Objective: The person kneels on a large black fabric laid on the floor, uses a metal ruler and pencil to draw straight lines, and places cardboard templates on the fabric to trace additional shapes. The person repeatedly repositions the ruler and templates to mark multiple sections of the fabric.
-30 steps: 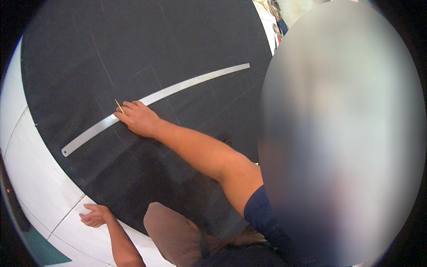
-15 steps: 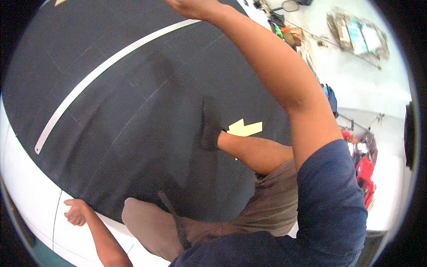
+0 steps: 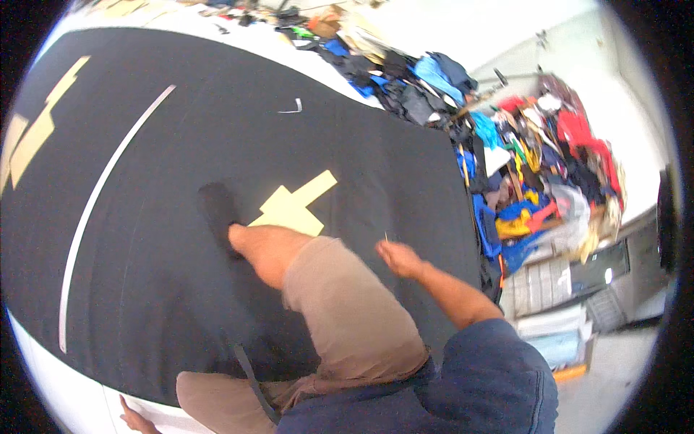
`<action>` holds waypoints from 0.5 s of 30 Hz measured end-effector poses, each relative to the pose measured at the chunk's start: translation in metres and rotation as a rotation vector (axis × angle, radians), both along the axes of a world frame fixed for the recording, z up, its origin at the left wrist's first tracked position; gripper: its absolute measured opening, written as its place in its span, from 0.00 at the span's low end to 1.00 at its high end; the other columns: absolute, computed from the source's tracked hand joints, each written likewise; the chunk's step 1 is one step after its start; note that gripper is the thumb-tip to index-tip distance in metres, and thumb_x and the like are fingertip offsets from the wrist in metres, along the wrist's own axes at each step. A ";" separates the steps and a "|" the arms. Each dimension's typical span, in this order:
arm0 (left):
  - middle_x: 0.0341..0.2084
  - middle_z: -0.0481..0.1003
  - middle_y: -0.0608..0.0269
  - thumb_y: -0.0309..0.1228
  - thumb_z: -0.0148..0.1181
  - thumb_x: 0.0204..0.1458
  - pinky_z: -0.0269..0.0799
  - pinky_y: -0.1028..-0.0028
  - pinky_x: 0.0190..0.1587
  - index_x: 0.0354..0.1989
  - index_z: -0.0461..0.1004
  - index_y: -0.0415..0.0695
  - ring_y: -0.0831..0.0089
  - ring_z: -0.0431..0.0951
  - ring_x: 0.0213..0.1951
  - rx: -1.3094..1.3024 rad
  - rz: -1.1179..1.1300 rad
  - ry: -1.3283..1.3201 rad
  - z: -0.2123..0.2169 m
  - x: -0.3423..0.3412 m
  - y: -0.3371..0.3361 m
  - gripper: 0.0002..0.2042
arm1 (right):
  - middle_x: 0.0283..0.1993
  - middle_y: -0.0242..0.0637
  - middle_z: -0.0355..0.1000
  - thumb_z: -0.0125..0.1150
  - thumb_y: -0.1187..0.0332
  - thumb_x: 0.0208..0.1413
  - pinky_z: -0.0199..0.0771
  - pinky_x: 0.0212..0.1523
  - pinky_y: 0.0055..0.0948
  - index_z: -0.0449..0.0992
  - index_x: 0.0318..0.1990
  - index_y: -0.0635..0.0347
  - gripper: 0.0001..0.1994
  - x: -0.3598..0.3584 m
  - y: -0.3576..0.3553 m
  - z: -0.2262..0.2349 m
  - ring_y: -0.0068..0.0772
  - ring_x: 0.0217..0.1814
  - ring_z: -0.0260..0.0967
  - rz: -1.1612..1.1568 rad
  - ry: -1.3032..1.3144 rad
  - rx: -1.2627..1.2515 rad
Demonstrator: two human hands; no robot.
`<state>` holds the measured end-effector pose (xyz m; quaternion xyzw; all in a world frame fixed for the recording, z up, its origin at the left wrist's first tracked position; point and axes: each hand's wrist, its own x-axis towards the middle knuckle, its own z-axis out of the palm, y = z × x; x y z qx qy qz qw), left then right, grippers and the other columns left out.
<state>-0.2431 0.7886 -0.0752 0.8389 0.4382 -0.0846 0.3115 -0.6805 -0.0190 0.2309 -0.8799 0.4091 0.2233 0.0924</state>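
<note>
Black cloth [image 3: 376, 166] covers the large white table, and I am seated on it with one leg stretched across. My right hand [image 3: 399, 259] is above the cloth to the right of my knee, fingers closed; a thin pale stick [image 3: 386, 236] pokes up from them, too small to name. My left hand [image 3: 134, 419] is low at the table's near left edge, only partly showing, its fingers mostly hidden. A long white ruler [image 3: 105, 181] lies on the cloth to the left. Beyond my leg lie yellow paper pattern pieces [image 3: 289, 212].
More yellow pattern pieces [image 3: 35, 141] lie at the far left of the cloth. A small white L-shaped piece [image 3: 295, 107] is near the far edge. Heaps of coloured fabric scraps [image 3: 517, 188] crowd the right side. Stacked bundles [image 3: 557, 343] stand at the lower right.
My view has swung to the right. My right hand has come back from the far end of the ruler to beside my knee. My left hand stays near the table edge, now less visible.
</note>
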 end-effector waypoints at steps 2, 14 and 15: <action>0.67 0.64 0.38 0.72 0.65 0.42 0.66 0.51 0.66 0.75 0.54 0.37 0.46 0.68 0.65 -0.051 -0.130 0.095 -0.009 -0.002 0.006 0.60 | 0.49 0.57 0.74 0.43 0.54 0.73 0.72 0.51 0.56 0.71 0.49 0.61 0.19 -0.100 0.052 -0.033 0.65 0.52 0.71 -0.099 -0.100 -0.018; 0.71 0.57 0.37 0.70 0.55 0.54 0.61 0.46 0.68 0.77 0.50 0.45 0.39 0.59 0.70 0.464 -0.686 -0.268 -0.028 -0.043 -0.064 0.51 | 0.60 0.47 0.77 0.62 0.49 0.57 0.74 0.58 0.50 0.76 0.62 0.49 0.27 -0.172 0.149 -0.075 0.56 0.60 0.75 -0.587 -0.120 0.397; 0.72 0.54 0.37 0.70 0.56 0.53 0.58 0.43 0.68 0.77 0.50 0.46 0.39 0.56 0.72 0.485 -0.673 -0.140 -0.025 -0.062 -0.090 0.51 | 0.59 0.47 0.77 0.61 0.49 0.58 0.74 0.57 0.50 0.76 0.61 0.49 0.25 -0.177 0.144 -0.072 0.56 0.59 0.75 -0.536 -0.127 0.324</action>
